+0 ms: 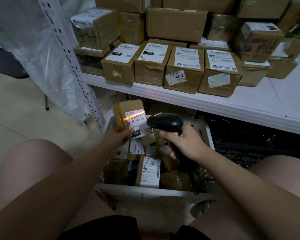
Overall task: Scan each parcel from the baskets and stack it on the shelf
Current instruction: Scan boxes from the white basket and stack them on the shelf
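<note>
Holding parcel (130,105); scanner (164,121) beam (133,116) across label (139,126)

- basket (142,192): white, holding labelled parcels (150,172).
- parcel (128,115): small brown box, white label facing up, orange scan line across its barcode, raised over the basket.
- shelf (232,108): white, stacked with boxes (184,70).

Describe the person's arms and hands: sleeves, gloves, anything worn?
The left arm and right arm are bare as far as the frame shows, with no sleeves in view. The left hand and right hand have no gloves, and no watch, wristband or ring is visible. The only clothing in view is black shorts at the bottom edge.
</note>
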`<control>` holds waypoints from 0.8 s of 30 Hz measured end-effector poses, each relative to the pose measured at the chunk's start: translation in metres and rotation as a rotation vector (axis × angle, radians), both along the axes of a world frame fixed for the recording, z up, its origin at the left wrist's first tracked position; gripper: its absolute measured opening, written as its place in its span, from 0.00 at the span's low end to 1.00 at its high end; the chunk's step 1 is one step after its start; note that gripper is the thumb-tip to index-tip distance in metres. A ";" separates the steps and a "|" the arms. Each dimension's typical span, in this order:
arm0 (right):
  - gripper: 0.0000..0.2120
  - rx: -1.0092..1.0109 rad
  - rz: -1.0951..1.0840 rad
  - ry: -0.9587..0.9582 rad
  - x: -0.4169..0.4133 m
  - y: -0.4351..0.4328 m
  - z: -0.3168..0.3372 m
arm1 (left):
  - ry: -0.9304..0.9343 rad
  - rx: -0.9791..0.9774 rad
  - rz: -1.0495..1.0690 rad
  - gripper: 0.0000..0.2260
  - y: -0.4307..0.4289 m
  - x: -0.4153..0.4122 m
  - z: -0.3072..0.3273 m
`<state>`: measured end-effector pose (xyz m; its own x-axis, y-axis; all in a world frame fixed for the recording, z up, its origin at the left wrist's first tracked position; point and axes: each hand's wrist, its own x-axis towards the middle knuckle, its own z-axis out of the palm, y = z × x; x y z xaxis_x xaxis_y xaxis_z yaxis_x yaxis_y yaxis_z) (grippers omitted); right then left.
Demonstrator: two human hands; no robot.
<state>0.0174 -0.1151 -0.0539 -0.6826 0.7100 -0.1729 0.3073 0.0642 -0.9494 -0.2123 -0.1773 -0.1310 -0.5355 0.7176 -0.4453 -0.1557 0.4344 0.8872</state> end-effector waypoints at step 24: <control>0.04 -0.103 0.042 0.097 0.003 0.005 0.001 | 0.056 0.082 -0.043 0.16 -0.010 0.010 0.005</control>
<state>0.0204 -0.1099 -0.0528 -0.7286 0.6621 -0.1753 0.2131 -0.0241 -0.9767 -0.2023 -0.1872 -0.1261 -0.5258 0.7731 -0.3549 -0.0879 0.3656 0.9266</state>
